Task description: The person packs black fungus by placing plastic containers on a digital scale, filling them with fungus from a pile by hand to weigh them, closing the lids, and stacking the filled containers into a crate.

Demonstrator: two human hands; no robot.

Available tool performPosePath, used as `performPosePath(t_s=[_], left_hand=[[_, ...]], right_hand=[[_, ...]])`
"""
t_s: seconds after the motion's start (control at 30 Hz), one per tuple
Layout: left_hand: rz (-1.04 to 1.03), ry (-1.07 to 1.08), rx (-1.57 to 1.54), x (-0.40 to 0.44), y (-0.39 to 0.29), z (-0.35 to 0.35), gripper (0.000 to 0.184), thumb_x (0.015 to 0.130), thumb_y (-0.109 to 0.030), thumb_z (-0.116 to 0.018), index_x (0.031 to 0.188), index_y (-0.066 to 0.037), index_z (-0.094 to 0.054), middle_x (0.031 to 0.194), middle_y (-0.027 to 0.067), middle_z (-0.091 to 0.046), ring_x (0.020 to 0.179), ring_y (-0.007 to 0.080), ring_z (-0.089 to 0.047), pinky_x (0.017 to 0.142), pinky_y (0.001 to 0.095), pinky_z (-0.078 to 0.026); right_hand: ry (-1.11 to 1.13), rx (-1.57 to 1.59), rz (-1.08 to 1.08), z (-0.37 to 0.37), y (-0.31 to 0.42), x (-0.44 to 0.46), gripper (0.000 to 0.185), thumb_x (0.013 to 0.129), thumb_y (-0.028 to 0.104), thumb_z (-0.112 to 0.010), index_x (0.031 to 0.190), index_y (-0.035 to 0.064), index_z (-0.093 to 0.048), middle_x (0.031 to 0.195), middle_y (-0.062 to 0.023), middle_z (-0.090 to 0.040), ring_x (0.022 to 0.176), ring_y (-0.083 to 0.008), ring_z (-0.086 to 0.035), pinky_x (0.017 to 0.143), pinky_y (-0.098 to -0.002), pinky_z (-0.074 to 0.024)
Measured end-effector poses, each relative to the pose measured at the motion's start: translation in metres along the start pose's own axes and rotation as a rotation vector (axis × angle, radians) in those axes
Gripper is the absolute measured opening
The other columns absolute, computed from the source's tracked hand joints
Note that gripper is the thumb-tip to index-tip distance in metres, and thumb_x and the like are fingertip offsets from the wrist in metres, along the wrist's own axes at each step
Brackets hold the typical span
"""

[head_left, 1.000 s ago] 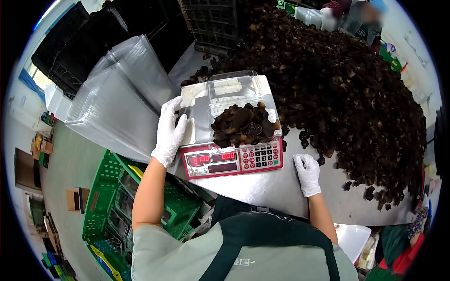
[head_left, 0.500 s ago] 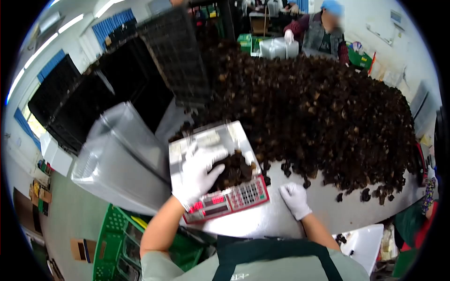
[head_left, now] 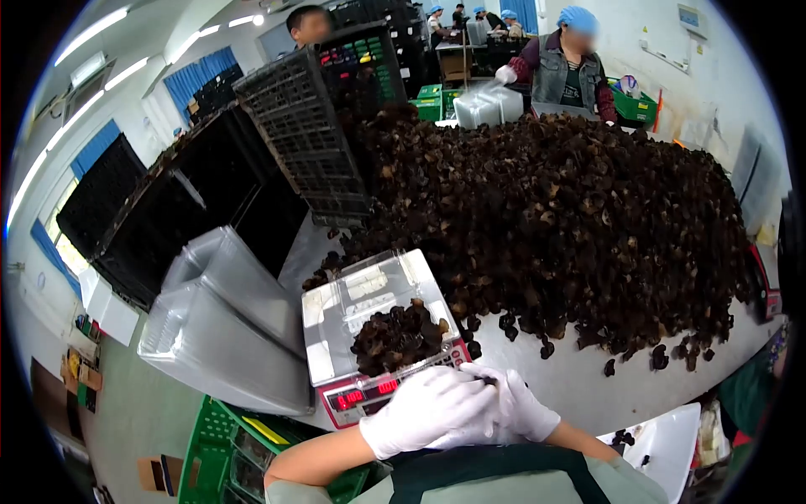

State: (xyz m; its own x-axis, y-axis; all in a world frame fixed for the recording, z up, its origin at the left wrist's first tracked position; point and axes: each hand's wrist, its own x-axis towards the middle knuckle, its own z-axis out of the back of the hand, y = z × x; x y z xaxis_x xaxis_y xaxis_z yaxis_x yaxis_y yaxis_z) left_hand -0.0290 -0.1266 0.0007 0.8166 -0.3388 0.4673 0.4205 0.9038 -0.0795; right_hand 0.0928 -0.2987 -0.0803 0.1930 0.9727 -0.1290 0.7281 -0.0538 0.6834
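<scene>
My gloved left hand (head_left: 430, 410) and gloved right hand (head_left: 522, 405) meet at the scale's front edge, fingers curled in against each other. A small dark piece, seemingly a wood ear mushroom (head_left: 486, 380), shows between their fingertips; most of it is hidden. Just beyond, the digital scale (head_left: 332, 340) has red lit digits, and my left hand covers part of its keypad. On its platform sits a clear plastic box lid or tray (head_left: 369, 294) with a small heap of wood ear mushrooms (head_left: 399, 336) at its near end.
A large pile of wood ear mushrooms (head_left: 554, 227) covers the table (head_left: 579, 378). Stacked clear plastic boxes (head_left: 227, 336) stand left of the scale. A black crate (head_left: 302, 134) tilts behind. A green basket (head_left: 197, 445) is below left, a white tray (head_left: 672, 437) below right. Co-workers (head_left: 567, 71) stand across the table.
My left hand has left the heap on the scale and come back toward my body. It has joined my right hand, which has moved slightly left and down. The view has tilted up.
</scene>
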Motion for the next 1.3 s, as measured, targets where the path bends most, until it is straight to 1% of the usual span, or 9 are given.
performPosePath(t_s=[0.07,0.2,0.4,0.5,0.6,0.83,0.9,1.13,1.3], left_hand=[[-0.023,-0.008,0.018,0.006,-0.010,-0.003,0.044,0.082,-0.030,-0.076,0.120,-0.010,-0.069,0.120,0.0086,-0.066,0.100,0.0237,-0.066,0.084,0.0367,-0.054],[0.357,-0.129,0.151,-0.027,0.031,0.052,0.041,0.083,-0.016,-0.076,0.122,-0.007,-0.067,0.118,0.0143,-0.065,0.107,0.0314,-0.065,0.090,0.0415,-0.053],[0.883,-0.693,0.093,-0.135,0.090,0.029,0.033,0.093,0.000,-0.062,0.126,-0.001,-0.064,0.124,0.0154,-0.064,0.118,0.0295,-0.061,0.104,0.0374,-0.048],[0.941,-0.586,0.150,-0.159,0.104,0.008,0.035,0.094,-0.004,-0.063,0.129,0.000,-0.062,0.127,0.0178,-0.061,0.119,0.0327,-0.060,0.107,0.0388,-0.046],[1.002,-0.651,0.072,-0.159,0.112,0.003,0.036,0.095,-0.008,-0.062,0.131,-0.001,-0.061,0.128,0.0181,-0.061,0.121,0.0335,-0.060,0.108,0.0394,-0.045],[1.173,-0.368,-0.299,-0.108,0.159,0.024,0.069,0.101,-0.029,-0.063,0.155,0.001,-0.034,0.113,0.0133,-0.063,0.102,0.0216,-0.061,0.098,0.0351,-0.049],[1.293,-0.170,-0.174,-0.093,0.178,0.023,0.078,0.098,-0.041,-0.063,0.157,-0.001,-0.030,0.115,0.0229,-0.070,0.110,0.0359,-0.067,0.100,0.0407,-0.050],[1.347,-0.127,-0.047,-0.110,0.216,-0.012,0.075,0.089,-0.037,-0.063,0.154,-0.011,-0.039,0.127,0.0331,-0.065,0.121,0.0478,-0.062,0.106,0.0470,-0.048],[1.382,-0.248,-0.161,-0.116,0.214,-0.015,0.075,0.092,-0.036,-0.063,0.156,-0.007,-0.037,0.128,0.0312,-0.066,0.123,0.0428,-0.063,0.107,0.0426,-0.048]], right_hand=[[-0.057,0.037,-0.065,0.032,-0.033,0.001,0.058,0.108,0.048,-0.041,0.153,0.0108,-0.044,0.145,-0.0129,-0.053,0.129,-0.0235,-0.057,0.101,-0.0445,-0.0539],[-0.145,0.028,-0.170,0.048,-0.039,-0.009,0.030,0.106,0.026,-0.052,0.117,0.0015,-0.066,0.100,-0.0069,-0.066,0.072,-0.0126,-0.061,0.046,-0.0257,-0.0429],[-0.324,-0.285,-0.284,0.059,-0.065,-0.006,0.018,0.099,0.016,-0.064,0.096,0.0005,-0.072,0.077,-0.0049,-0.065,0.056,-0.0115,-0.056,0.049,-0.0240,-0.0431],[-0.199,-0.977,-0.076,0.056,-0.091,-0.006,0.016,0.097,0.014,-0.068,0.099,0.0004,-0.076,0.091,-0.0077,-0.075,0.080,-0.0156,-0.070,0.077,-0.0281,-0.0565],[-0.186,-0.935,-0.111,0.059,-0.094,-0.005,0.017,0.097,0.015,-0.068,0.100,-0.0003,-0.076,0.095,-0.0103,-0.077,0.088,-0.0159,-0.071,0.084,-0.0296,-0.0564],[-0.178,-0.666,-0.425,0.044,-0.058,0.000,0.025,0.103,0.020,-0.061,0.116,0.0016,-0.073,0.093,-0.0017,-0.069,0.076,-0.0083,-0.062,0.069,-0.0230,-0.0520],[-0.132,-0.597,-0.531,0.037,-0.046,0.002,0.029,0.104,0.021,-0.057,0.123,0.0028,-0.069,0.085,0.0009,-0.062,0.075,-0.0067,-0.058,0.067,-0.0219,-0.0489],[-0.343,-1.000,0.429,0.016,0.022,0.049,0.033,0.097,0.018,-0.066,0.126,0.0040,-0.067,0.098,-0.0033,-0.069,0.088,-0.0114,-0.065,0.083,-0.0292,-0.0541],[-0.343,-1.332,0.322,0.001,0.040,0.113,0.031,0.091,0.030,-0.070,0.117,0.0131,-0.069,0.096,-0.0102,-0.070,0.087,-0.0246,-0.070,0.083,-0.0354,-0.0558]])
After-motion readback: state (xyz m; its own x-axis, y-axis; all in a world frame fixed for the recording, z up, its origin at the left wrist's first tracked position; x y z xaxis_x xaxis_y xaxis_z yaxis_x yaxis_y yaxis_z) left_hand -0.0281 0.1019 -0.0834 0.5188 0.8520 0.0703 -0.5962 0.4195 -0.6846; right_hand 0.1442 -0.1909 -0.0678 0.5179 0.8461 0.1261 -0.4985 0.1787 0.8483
